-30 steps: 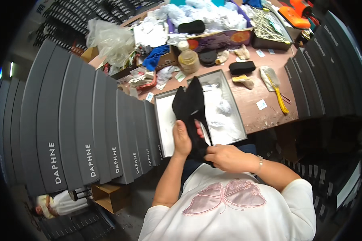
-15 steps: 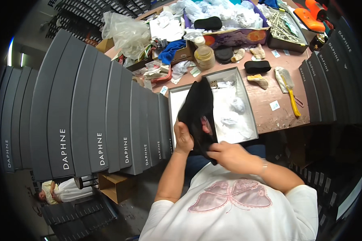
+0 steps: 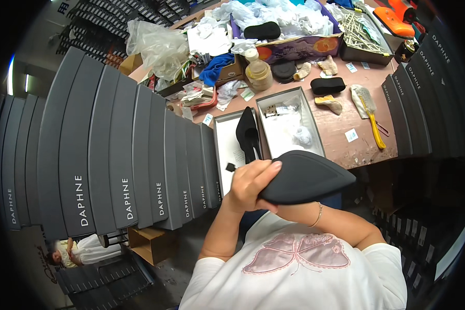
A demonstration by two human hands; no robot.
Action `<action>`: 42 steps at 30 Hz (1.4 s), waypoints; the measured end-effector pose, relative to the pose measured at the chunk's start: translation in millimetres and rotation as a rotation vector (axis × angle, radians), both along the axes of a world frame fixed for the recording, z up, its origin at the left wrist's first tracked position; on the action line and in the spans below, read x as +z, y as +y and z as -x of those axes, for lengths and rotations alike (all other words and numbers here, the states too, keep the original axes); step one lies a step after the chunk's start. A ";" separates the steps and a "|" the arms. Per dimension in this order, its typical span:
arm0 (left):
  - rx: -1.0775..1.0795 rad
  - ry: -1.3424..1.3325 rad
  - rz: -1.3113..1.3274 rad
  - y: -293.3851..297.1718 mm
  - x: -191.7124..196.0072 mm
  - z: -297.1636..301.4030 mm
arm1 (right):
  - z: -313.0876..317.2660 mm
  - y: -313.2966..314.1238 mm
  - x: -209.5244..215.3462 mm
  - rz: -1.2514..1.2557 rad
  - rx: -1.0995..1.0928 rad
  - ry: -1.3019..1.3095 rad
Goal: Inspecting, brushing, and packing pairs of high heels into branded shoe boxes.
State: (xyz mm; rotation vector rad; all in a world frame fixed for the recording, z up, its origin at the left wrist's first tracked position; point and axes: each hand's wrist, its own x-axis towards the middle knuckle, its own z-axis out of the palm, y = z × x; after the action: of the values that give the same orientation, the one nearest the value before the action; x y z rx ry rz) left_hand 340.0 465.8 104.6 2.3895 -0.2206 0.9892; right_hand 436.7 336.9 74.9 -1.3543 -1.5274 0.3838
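I hold a black shoe (image 3: 307, 178) close under my face, its smooth dark sole turned up. My left hand (image 3: 248, 183) grips its near edge, fingers curled over the rim. My right hand is hidden beneath the shoe; only its forearm and a thin bracelet (image 3: 318, 213) show. A second black high-heeled shoe (image 3: 248, 135) lies on the seam between an open grey shoe box (image 3: 315, 124) lined with white tissue and its lid (image 3: 226, 147) on the table ahead.
A tall row of grey shoe boxes (image 3: 113, 160) stands on my left, and more boxes (image 3: 416, 103) on the right. The table (image 3: 346, 150) carries a yellow-handled brush (image 3: 371, 116), a jar (image 3: 258, 75), rags and plastic bags. Another person (image 3: 75, 251) is at the lower left.
One shoe has been put down on the box and lid. The other has been lifted from over the box up toward my face and turned sole-up.
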 end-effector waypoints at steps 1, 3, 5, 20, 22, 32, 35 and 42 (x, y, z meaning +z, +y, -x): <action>0.040 -0.003 0.101 0.0 -7.6 1.9 | 4.5 0.1 -13.8 0.035 0.042 -0.008; 0.083 -0.001 0.250 0.2 -27.6 8.7 | -7.3 -4.9 -17.6 0.381 0.268 0.024; 0.415 -0.055 0.290 -1.9 -36.1 12.3 | -19.7 -18.2 -18.2 0.390 0.347 0.209; 0.652 -0.136 0.761 -25.4 -86.4 55.0 | -37.9 -11.3 -12.2 0.195 -0.129 0.413; 0.096 -0.143 1.534 -31.0 -76.6 54.3 | -39.2 -10.8 -15.3 0.277 -0.024 0.278; -0.089 0.119 2.487 -50.1 -70.2 50.8 | -14.3 -7.8 -26.7 0.232 -0.040 0.211; 0.339 -0.120 2.587 -49.4 -73.9 47.7 | -57.5 -28.8 -26.8 0.360 -0.250 0.304; 0.495 -0.211 2.456 -23.2 -114.1 46.7 | -55.4 -58.5 -14.3 0.340 -0.245 0.270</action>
State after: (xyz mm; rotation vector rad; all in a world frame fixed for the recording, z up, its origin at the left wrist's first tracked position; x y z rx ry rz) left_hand 293.4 442.5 -9.5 0.0194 0.9756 0.6589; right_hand 492.1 278.4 60.6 -1.6567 -1.0911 0.6640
